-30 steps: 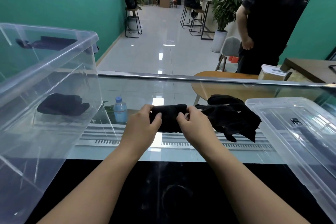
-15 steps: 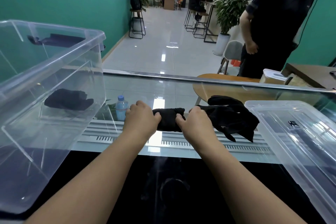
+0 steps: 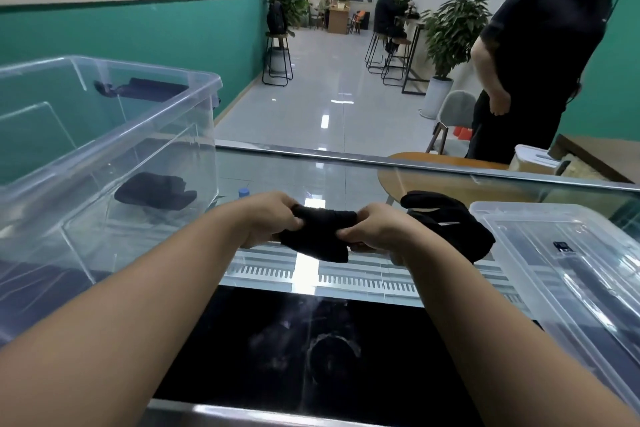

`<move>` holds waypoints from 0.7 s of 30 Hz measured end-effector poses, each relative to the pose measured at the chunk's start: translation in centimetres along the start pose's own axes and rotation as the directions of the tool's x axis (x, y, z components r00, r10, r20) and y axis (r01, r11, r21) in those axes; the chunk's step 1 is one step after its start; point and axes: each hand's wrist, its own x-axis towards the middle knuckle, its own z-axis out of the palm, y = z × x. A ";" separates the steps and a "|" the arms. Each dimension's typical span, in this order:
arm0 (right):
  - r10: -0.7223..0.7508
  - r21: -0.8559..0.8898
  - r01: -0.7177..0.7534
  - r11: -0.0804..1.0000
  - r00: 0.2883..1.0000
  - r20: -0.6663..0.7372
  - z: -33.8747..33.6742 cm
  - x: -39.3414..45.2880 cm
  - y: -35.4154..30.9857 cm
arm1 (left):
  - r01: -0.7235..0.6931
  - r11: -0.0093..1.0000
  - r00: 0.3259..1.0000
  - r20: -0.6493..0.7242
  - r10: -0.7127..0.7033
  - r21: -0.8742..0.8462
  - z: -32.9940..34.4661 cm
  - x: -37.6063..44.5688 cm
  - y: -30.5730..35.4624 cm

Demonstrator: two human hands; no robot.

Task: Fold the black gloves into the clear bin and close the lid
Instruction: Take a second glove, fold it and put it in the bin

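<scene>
A folded black glove (image 3: 320,236) hangs a little above the glass counter, gripped at its left end by my left hand (image 3: 268,218) and at its right end by my right hand (image 3: 375,230). A loose pile of black gloves (image 3: 450,227) lies just right of my right hand. The clear bin (image 3: 104,149) stands open on the left, and a folded black glove (image 3: 156,191) lies on its floor. The clear lid (image 3: 568,270) rests flat on the right.
The glass counter (image 3: 346,177) has a metal far edge and a slotted strip under my hands. A blue-capped bottle (image 3: 244,191) shows below the glass. A person in black (image 3: 533,73) stands beyond the counter at right, beside a round wooden table (image 3: 446,180).
Both hands have lifted the folded glove slightly off the counter and turned it, so that its lower edge now hangs down. The view has tilted upward.
</scene>
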 end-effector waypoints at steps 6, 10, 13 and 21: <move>-0.090 0.250 0.052 0.967 0.986 0.143 -1.4 -1.4 -2.2 | -0.108 0.956 0.994 -0.031 0.104 -0.274 -1.0 -2.3 1.9; -0.261 0.532 0.124 0.837 0.946 0.190 -2.4 -2.3 -4.9 | -0.166 0.933 0.984 -0.120 0.134 -0.319 -2.5 -3.7 4.3; -0.369 0.641 0.182 0.746 0.914 0.169 -2.8 -2.2 -6.6 | -0.177 0.941 0.974 -0.188 0.125 -0.287 -4.3 -4.6 6.3; -0.505 0.763 0.247 0.597 0.855 0.118 -2.1 -2.2 -12.2 | -0.174 0.941 0.964 -0.246 0.103 -0.289 -9.2 -8.2 9.7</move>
